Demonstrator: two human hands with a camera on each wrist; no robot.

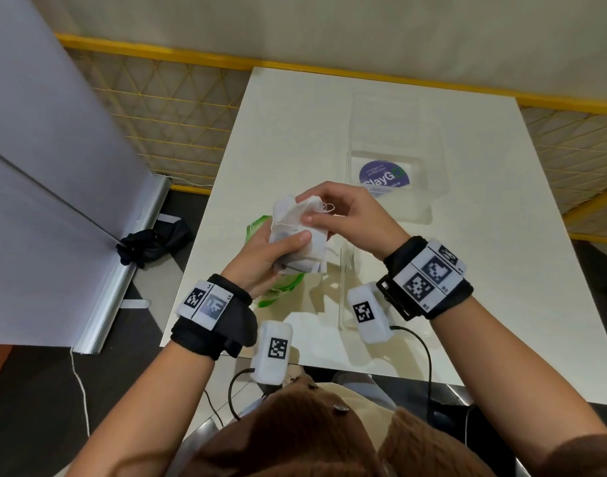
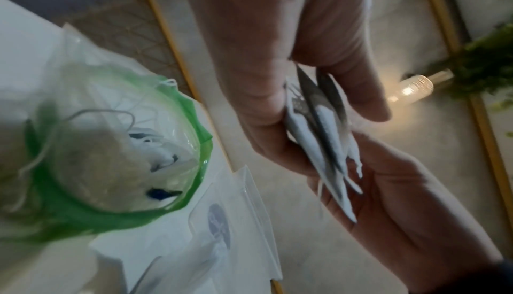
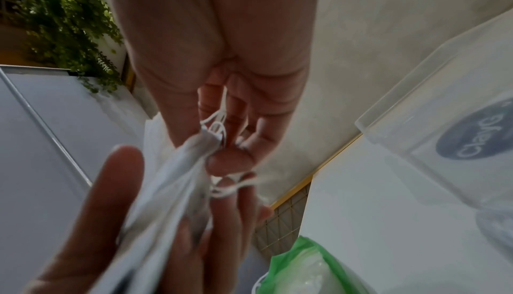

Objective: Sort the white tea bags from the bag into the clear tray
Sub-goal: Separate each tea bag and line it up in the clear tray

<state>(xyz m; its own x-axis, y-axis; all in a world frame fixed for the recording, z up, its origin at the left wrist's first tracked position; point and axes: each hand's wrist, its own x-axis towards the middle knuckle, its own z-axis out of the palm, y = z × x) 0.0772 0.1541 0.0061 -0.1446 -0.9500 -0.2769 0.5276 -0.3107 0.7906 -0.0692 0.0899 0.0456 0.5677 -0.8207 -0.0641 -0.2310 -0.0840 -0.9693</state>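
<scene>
Above the table I hold a bunch of white tea bags (image 1: 296, 235) with loose strings. My left hand (image 1: 288, 246) grips the bunch from below, thumb across its front. My right hand (image 1: 303, 210) pinches the top corner of one bag. The left wrist view shows the tea bags (image 2: 324, 145) edge-on between the left hand's (image 2: 319, 118) thumb and fingers. In the right wrist view the right hand (image 3: 211, 149) pinches the tea bags (image 3: 172, 189) near their strings. The green-rimmed plastic bag (image 1: 281, 292) lies open beneath my hands, with more tea bags inside (image 2: 111, 145). The clear tray (image 1: 433, 201) with a purple sticker (image 1: 384, 175) stands just right of the hands.
The white table (image 1: 484, 270) has bare surface to the right and behind the tray. A grey partition panel (image 1: 54, 166) stands left of it, with a black bundle (image 1: 150, 246) at its foot. A yellow-framed mesh fence (image 1: 171, 108) runs behind.
</scene>
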